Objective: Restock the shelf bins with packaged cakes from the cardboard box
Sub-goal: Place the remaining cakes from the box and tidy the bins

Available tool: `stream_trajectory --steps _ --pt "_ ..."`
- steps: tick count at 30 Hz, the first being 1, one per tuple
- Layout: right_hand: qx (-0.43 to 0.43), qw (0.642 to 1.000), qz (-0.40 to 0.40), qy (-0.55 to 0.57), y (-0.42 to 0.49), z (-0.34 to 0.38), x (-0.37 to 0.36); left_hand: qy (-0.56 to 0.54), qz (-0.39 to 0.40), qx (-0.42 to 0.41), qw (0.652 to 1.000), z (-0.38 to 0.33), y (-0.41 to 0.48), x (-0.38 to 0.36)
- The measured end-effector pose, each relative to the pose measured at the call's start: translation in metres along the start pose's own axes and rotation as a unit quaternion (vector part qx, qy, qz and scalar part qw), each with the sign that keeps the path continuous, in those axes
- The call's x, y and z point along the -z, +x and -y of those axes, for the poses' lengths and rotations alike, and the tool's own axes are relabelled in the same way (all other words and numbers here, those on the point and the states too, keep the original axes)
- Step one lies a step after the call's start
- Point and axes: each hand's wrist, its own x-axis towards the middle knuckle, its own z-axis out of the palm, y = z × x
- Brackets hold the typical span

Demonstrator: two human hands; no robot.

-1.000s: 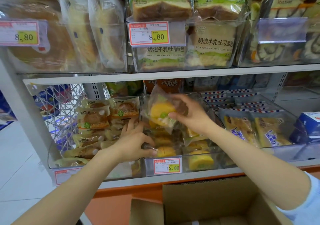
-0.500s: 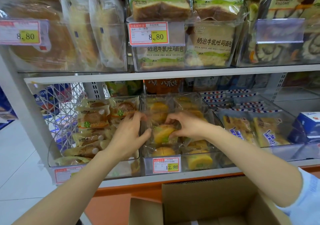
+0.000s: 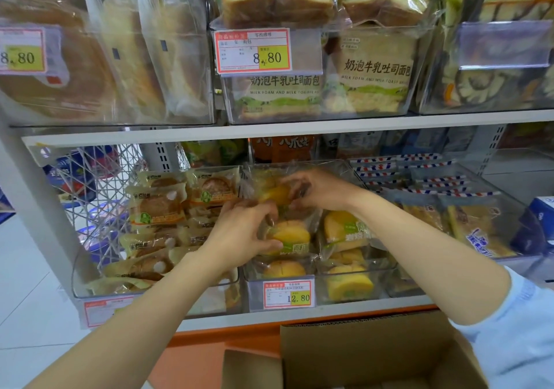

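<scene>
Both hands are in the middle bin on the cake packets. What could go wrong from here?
1. The left hand grips the yellow cake packet around its soft body; a hard squeeze could dent the cake.
2. The clear bin looks nearly full, so the rear cake packet that the right hand holds may sit high and slide out forward.
</scene>
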Motion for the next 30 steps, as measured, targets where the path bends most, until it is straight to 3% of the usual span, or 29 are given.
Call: stream_trajectory --steps 3,7,11,13,18,24,27,30 --pt "0.005 0.999 -0.012 0.029 -0.008 -0.001 0.001 -0.067 0.001 -0.001 0.998 0.007 -0.002 -0.002" --pt "-0.003 0.997 0.073 -0.009 -0.029 0.001 0.001 -0.103 -0.019 0.016 0.994 0.012 0.001 -0.003" --pt "0.01 1.0 0.0 0.002 -0.031 -0.01 -0.007 -0.143 -0.061 0.044 0.987 0.009 -0.011 0.001" --pt "0.013 0.997 -0.044 0.054 -0.034 -0.012 -0.004 -0.104 -0.083 0.029 0.991 0.011 -0.023 0.01" --pt "0.012 0.988 -0.083 0.128 -0.042 -0.013 0.0 0.066 0.105 0.022 0.992 0.006 -0.033 0.029" --pt "0.044 0.976 -0.126 0.171 -0.07 -0.009 0.005 0.098 0.057 0.024 0.993 -0.005 -0.023 0.021" --pt "0.083 0.982 -0.1 0.134 -0.085 -0.002 -0.009 0.082 0.009 0.034 0.996 0.0 -0.02 0.015" --pt "0.106 0.985 -0.09 0.097 -0.091 -0.001 -0.02 0.039 0.013 0.054 0.998 0.005 -0.015 0.014"
